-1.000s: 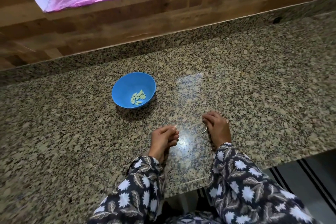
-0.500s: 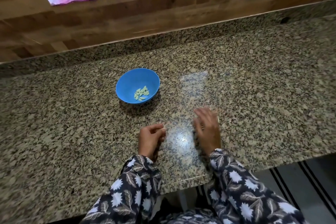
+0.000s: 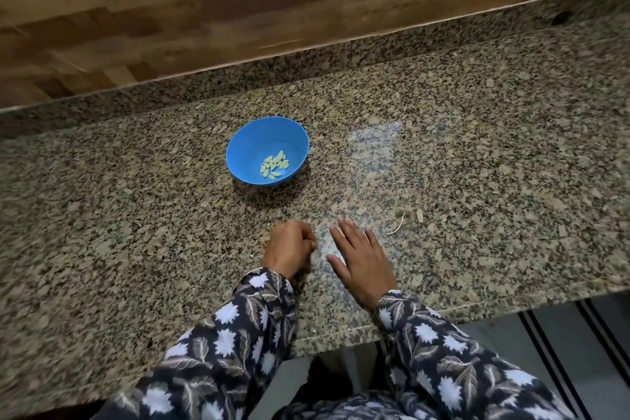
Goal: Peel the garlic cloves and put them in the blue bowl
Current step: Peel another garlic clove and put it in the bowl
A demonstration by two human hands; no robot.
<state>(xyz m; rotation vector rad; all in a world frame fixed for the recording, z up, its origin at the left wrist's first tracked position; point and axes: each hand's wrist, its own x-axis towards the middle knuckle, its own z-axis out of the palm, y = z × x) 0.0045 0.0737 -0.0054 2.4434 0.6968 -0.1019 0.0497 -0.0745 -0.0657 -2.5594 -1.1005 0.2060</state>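
The speckled granite worktop (image 3: 477, 147) carries everything, and the blue bowl (image 3: 250, 143) stands upright on it toward the back. That probably keeps it an easy reach away without crowding the peeling spot.

The right hand (image 3: 363, 259) lies nearer the person than the bowl and off to its right. It is flat on the stone with fingers straight and spread, holding nothing. It looks posed to sweep or steady rather than to grasp.

The left hand (image 3: 289, 249) sits almost straight in front of the bowl, on the person's side. Its fingers are curled into a loose fist. Whether a clove or a bit of skin is pinched inside cannot be told, since the knuckles hide the fingertips.

The peeled garlic cloves (image 3: 274, 165) are a small pale-green heap low inside the bowl. They are well apart from both hands, so that part of the job looks done.

A thin curved sliver of peel (image 3: 396, 228) and a small pale scrap (image 3: 420, 215) lie on the stone to the bowl's right and nearer the person. They are just beyond the right hand's fingertips, likely pushed aside as waste. No unpeeled clove shows.
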